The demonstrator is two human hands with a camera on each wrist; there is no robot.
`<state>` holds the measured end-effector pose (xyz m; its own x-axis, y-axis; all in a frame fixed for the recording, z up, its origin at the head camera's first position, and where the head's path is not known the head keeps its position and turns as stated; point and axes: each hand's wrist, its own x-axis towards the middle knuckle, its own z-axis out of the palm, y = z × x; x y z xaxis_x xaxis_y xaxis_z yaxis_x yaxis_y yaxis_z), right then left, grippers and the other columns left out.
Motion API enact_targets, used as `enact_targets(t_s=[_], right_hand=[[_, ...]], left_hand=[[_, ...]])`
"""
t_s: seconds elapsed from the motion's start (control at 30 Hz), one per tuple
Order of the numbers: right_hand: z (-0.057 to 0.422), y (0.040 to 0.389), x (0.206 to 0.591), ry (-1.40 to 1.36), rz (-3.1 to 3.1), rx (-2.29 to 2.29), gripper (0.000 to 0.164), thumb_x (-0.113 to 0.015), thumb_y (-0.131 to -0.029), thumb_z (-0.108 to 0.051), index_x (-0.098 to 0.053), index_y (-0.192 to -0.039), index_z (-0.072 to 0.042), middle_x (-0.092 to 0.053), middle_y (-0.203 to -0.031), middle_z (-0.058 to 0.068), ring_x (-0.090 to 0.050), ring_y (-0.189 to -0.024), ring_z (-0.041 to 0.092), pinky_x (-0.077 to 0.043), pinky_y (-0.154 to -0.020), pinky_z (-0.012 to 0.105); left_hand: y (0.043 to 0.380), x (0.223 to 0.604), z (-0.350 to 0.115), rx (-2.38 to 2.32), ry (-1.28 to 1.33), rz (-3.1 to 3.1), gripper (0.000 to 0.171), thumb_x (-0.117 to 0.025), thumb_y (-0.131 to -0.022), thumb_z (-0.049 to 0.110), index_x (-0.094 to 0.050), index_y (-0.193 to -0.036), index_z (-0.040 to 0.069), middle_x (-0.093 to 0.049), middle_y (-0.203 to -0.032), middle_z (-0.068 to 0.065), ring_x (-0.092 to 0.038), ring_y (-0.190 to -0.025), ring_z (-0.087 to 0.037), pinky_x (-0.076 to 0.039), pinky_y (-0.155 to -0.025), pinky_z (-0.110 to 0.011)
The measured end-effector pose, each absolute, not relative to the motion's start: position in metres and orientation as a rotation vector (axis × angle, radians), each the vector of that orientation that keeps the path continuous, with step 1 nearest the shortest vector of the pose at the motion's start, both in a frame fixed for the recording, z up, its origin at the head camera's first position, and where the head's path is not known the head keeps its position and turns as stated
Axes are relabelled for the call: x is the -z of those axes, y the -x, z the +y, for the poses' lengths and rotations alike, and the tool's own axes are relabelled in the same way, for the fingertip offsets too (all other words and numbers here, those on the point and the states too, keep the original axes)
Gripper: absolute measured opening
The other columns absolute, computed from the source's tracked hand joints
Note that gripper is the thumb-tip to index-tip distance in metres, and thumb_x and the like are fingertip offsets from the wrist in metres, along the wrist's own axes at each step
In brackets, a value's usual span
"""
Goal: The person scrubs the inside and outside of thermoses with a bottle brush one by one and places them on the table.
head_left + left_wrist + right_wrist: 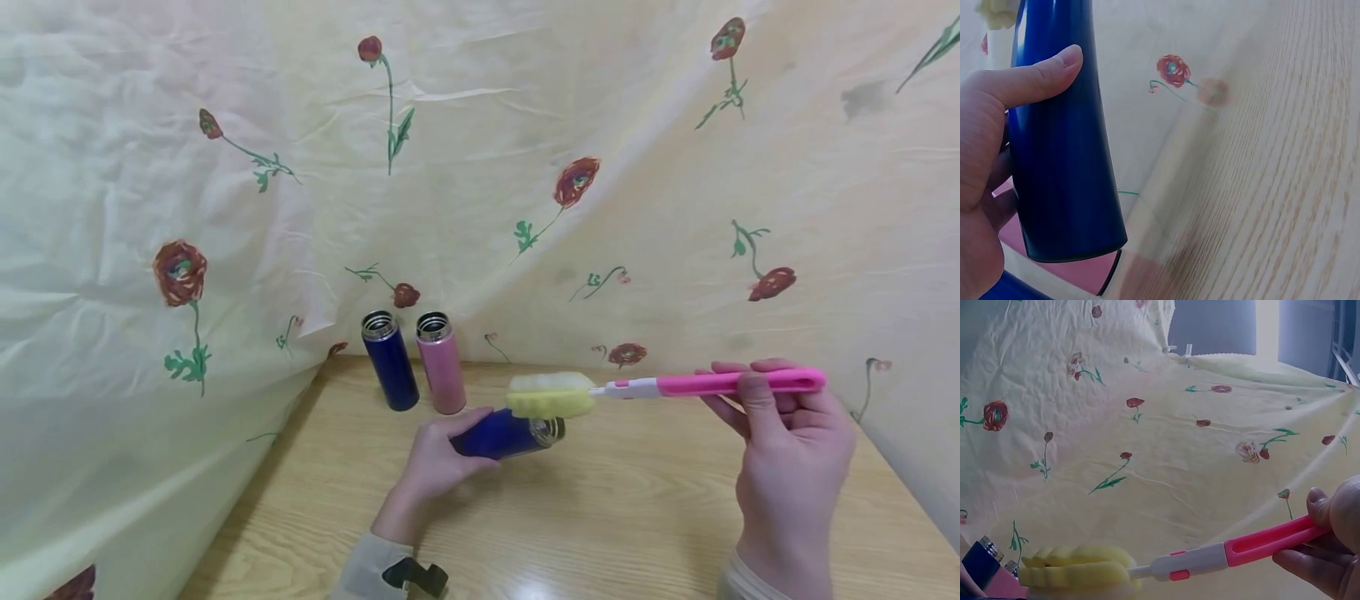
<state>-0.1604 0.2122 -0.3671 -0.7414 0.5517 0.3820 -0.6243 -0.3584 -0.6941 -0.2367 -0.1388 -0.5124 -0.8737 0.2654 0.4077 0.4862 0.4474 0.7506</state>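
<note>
My left hand [441, 457] grips a dark blue bottle [501, 434], tilted nearly flat above the table, its open steel mouth toward the right. In the left wrist view the thumb lies across the blue bottle [1063, 162] and its base points down. My right hand [793, 442] pinches the pink handle of a bottle brush [697, 384]. The brush's yellow sponge head [551, 395] points left and overlaps the held bottle in the head view, outside its mouth; whether they touch I cannot tell. The right wrist view shows the sponge head [1079, 569] and the pink-and-white handle.
Behind my left hand stand another dark blue bottle [390, 362] and a pink bottle [441, 365], both upright without lids. A flowered cloth [465, 183] hangs along the back and sides of the wooden table [600, 517].
</note>
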Motion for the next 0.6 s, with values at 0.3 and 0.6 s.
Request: enact_targets(t_s=[0.3,0.6], right_hand=[[0.2118,0.1618,0.3673,-0.138,-1.160,-2.097,0.032,-0.075,-0.094,0.006,-0.057,-0.111,0.026,-0.074,-0.103,0.033,-0.079,-0.096,0.035,-0.059,-0.081,0.046],[0.2137,0.1625,0.3675,-0.137,-1.167,-2.084,0.031,-0.076,-0.094,0.007,-0.057,-0.111,0.025,-0.074,-0.105,0.034,-0.078,-0.096,0.035,-0.059,-0.082,0.045]], left_hand=[[0.2356,0.5114,-0.1384,1.387,0.635,-2.476,0.073,-0.104,-0.068,0.018,-0.077,-0.135,0.021,-0.076,-0.129,0.009,-0.069,-0.120,-0.014,-0.052,-0.110,-0.043],[0.2357,0.5114,-0.1376,1.427,0.620,-2.471,0.073,-0.104,-0.068,0.018,-0.077,-0.136,0.023,-0.075,-0.130,0.012,-0.069,-0.121,-0.014,-0.051,-0.111,-0.044]])
